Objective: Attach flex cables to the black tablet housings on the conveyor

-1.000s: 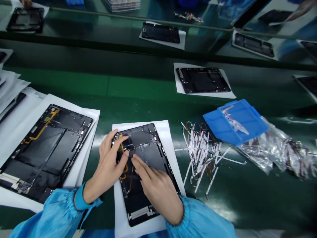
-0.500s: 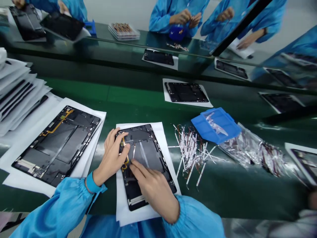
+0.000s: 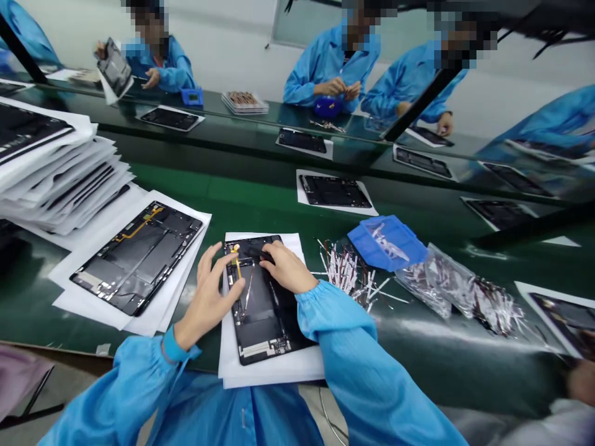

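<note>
My left hand (image 3: pixel 209 297) is open, fingers spread, at the left edge of a black tablet housing (image 3: pixel 255 316) lying on white sheets (image 3: pixel 297 371). An orange flex cable (image 3: pixel 238 267) runs along the housing's upper left, near those fingertips. A thin, shiny strip (image 3: pixel 248 291) stretches lengthwise inside the housing. My right hand (image 3: pixel 290 267) is over the housing's upper right, its thumb and fingers closed together. Something dark shows at these fingertips, too indistinct to name.
Left of me lies another tablet housing (image 3: pixel 139 257) on paper, beside a tall stack of interleaved sheets (image 3: pixel 69 186). To the right are a pile of white strips (image 3: pixel 341 266), a blue tray (image 3: pixel 388 241) and plastic bags (image 3: pixel 460 279). People in blue work across the bench.
My right hand has moved from the housing's middle up to its top right, fingers now drawn together. My left hand has lifted slightly, fingers more spread. The view has tilted up.
</note>
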`<state>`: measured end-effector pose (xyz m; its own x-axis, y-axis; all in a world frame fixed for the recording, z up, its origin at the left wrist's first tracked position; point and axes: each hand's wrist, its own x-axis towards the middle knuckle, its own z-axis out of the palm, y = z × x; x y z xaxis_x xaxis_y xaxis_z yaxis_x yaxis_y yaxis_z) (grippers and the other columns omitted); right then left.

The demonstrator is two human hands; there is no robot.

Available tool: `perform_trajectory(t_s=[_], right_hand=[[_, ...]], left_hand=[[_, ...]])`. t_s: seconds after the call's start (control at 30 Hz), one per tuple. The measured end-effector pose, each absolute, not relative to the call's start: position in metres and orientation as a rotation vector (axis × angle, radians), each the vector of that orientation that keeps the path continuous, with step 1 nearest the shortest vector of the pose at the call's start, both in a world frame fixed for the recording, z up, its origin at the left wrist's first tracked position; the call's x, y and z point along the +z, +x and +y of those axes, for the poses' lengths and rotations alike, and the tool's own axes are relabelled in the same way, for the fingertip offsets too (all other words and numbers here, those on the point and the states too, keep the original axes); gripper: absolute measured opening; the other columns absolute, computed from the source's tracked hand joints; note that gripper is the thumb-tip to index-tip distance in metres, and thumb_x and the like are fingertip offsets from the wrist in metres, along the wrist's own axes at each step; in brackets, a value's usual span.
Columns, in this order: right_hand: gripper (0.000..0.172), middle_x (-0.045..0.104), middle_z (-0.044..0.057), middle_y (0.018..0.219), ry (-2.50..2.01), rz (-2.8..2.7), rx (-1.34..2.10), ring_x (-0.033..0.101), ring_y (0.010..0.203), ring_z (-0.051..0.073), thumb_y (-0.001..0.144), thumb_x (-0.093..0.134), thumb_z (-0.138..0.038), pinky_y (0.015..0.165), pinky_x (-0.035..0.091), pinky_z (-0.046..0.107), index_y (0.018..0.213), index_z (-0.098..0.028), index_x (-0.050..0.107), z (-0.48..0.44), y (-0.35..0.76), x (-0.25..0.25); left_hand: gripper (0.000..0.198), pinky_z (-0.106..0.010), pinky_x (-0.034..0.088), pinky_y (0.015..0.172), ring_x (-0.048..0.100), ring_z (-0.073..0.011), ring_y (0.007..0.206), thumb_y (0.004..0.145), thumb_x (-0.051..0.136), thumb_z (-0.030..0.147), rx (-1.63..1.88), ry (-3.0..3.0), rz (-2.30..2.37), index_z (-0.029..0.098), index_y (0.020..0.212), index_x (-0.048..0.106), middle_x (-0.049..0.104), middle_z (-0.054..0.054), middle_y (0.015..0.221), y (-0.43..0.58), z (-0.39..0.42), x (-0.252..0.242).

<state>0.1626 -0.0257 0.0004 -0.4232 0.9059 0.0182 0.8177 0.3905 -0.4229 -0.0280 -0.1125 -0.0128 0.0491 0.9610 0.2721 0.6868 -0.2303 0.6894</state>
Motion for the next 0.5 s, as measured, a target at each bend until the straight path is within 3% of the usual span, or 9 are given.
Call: perform_trajectory(t_s=[0.17, 0.27, 0.33, 0.5], right_hand=[[0.012, 0.067, 0.004, 0.095, -1.405, -2.305, 0.491, 0.066, 0.089, 0.021, 0.091, 0.058, -0.012, 0.077, 0.051, 0.031, 0.097, -0.021, 0.062, -0.055, 0.171, 0.025], [0.019, 0.071, 0.003, 0.099, -1.252, -2.244, 0.483, 0.069, 0.092, 0.019, 0.093, 0.051, -0.010, 0.081, 0.054, 0.030, 0.100, -0.024, 0.060, -0.113, 0.195, 0.048], [0.022, 0.074, 0.001, 0.094, -1.038, -2.157, 0.488, 0.072, 0.088, 0.017, 0.095, 0.050, -0.010, 0.079, 0.056, 0.028, 0.101, -0.027, 0.061, -0.158, 0.215, 0.058], [0.027, 0.077, 0.006, 0.105, -0.832, -2.325, 0.580, 0.075, 0.093, 0.021, 0.103, 0.040, -0.026, 0.079, 0.061, 0.032, 0.120, -0.026, 0.062, -0.226, 0.244, 0.053]], left_hand=[[0.031, -0.042, 0.042, 0.112, 0.051, -0.0221, 0.132, 0.098, 0.053, 0.027, 1.112, 1.711, 1.519, 0.028, 0.129, 0.055, 0.055, -0.008, 0.139, -0.009, -0.193, -0.002], [0.028, -0.037, 0.049, 0.104, 0.064, -0.0206, 0.114, 0.099, 0.053, 0.037, 0.959, 1.322, 1.230, 0.027, 0.124, 0.062, 0.069, -0.006, 0.121, 0.016, -0.232, 0.005], [0.034, -0.037, 0.052, 0.102, 0.067, -0.0219, 0.110, 0.098, 0.053, 0.046, 0.920, 1.044, 1.086, 0.025, 0.122, 0.066, 0.071, -0.008, 0.119, 0.035, -0.246, 0.011], [0.046, -0.035, 0.055, 0.095, 0.070, -0.0218, 0.102, 0.087, 0.064, 0.061, 0.976, 0.638, 0.984, 0.024, 0.113, 0.072, 0.074, -0.009, 0.114, 0.063, -0.250, 0.025]])
